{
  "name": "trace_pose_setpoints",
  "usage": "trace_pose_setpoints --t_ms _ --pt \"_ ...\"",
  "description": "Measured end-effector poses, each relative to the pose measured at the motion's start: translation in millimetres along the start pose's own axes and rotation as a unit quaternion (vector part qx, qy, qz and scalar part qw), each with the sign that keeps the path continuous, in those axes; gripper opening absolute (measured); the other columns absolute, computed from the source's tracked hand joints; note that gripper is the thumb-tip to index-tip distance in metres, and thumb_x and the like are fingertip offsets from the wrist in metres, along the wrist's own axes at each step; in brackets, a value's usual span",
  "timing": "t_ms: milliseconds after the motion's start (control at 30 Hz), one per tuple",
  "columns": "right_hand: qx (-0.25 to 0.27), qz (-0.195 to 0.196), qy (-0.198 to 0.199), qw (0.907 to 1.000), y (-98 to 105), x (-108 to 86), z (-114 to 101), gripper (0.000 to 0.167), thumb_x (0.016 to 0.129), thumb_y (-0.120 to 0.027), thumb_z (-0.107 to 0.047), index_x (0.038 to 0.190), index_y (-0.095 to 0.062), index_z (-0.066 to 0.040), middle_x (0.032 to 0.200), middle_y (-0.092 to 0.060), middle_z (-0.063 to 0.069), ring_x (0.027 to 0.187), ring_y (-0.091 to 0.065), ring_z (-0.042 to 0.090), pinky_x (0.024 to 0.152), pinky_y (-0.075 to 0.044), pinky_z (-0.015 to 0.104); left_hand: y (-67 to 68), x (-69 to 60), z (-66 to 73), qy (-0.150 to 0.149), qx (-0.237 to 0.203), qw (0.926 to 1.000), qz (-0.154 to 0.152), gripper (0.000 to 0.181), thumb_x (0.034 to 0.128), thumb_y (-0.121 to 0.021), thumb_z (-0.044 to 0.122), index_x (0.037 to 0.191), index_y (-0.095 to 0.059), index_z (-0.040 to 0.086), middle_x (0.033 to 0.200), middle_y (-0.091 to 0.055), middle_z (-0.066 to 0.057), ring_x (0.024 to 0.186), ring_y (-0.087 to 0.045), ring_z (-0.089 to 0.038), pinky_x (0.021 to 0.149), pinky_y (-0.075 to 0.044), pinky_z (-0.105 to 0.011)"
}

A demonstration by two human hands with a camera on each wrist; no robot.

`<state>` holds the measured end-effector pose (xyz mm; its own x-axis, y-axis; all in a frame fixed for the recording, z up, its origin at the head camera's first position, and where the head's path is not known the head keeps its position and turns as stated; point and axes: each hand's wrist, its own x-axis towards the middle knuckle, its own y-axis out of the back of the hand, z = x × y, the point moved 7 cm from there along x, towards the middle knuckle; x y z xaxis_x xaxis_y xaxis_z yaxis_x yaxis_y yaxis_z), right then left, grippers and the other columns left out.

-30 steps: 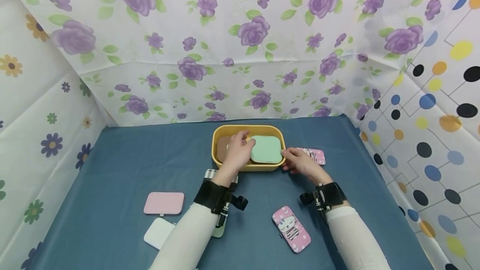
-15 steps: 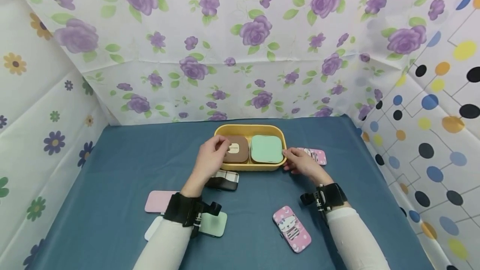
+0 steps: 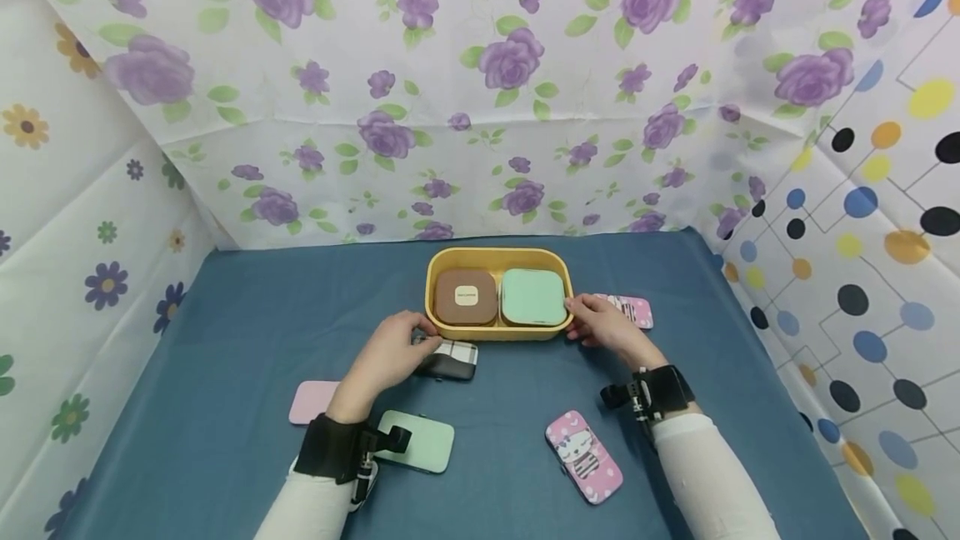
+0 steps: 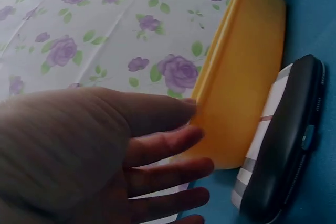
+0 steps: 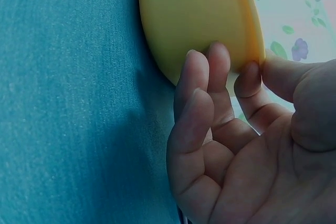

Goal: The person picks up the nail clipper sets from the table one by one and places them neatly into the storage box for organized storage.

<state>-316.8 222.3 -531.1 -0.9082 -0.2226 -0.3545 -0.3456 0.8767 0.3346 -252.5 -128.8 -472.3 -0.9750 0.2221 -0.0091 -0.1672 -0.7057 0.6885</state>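
R hand (image 3: 603, 327) pinches yellow bin (image 3: 498, 333) by its R end; L hand (image 3: 386, 351), fingers loose & holding nothing, is just by its near-L corner, contact unclear. Bin's long axis runs L–R btwn the hands, brown box (image 3: 465, 298) L, green box (image 3: 533, 298) R inside; checked case (image 3: 448, 367) in front, closer to L hand.

The blue tabletop (image 3: 502, 415) carries a yellow bin (image 3: 498, 257); in front of it, a plaid case (image 3: 453, 362), green case (image 3: 422, 442), pink case (image 3: 312, 401), printed case (image 3: 584, 458).
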Motion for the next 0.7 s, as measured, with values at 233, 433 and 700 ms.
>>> trace_pose_setpoints --t_ms 233,433,700 --pt "-0.003 0.0 0.006 1.0 -1 -0.1 -1 0.044 0.112 -0.053 -0.052 0.117 -0.063 -0.009 0.101 -0.069 0.008 0.093 -0.071 0.02 0.078 -0.053 0.033 -14.2 -4.1 3.4 -0.028 0.032 0.9975 -0.056 0.033 0.0961 -0.081 0.011 0.125 -0.074 -0.002 0.12 -0.072 -0.017 0.111 -0.067 -0.034 0.098 -0.052 -0.052" --pt "-0.002 0.001 0.003 1.0 -1 -0.6 -1 0.045 0.112 -0.053 -0.052 0.117 -0.063 -0.008 0.103 -0.07 0.01 0.093 -0.071 0.02 0.078 -0.053 0.033 -20.4 -7.4 7.0 -0.056 0.052 0.9941 -0.077 0.042 0.0911 -0.086 0.006 0.13 -0.073 -0.002 0.126 -0.071 -0.017 0.122 -0.063 -0.037 0.105 -0.049 -0.053" --pt "0.0 0.003 -0.002 1.0 -1 -2.1 -1 0.045 0.112 -0.054 -0.052 0.117 -0.063 -0.008 0.104 -0.069 0.012 0.093 -0.071 0.022 0.078 -0.053 0.033 -26.3 -9.4 7.1 -0.06 0.09 0.9901 -0.09 0.052 0.0855 -0.091 0.007 0.133 -0.072 0.002 0.136 -0.063 -0.017 0.128 -0.057 -0.038 0.105 -0.048 -0.054"
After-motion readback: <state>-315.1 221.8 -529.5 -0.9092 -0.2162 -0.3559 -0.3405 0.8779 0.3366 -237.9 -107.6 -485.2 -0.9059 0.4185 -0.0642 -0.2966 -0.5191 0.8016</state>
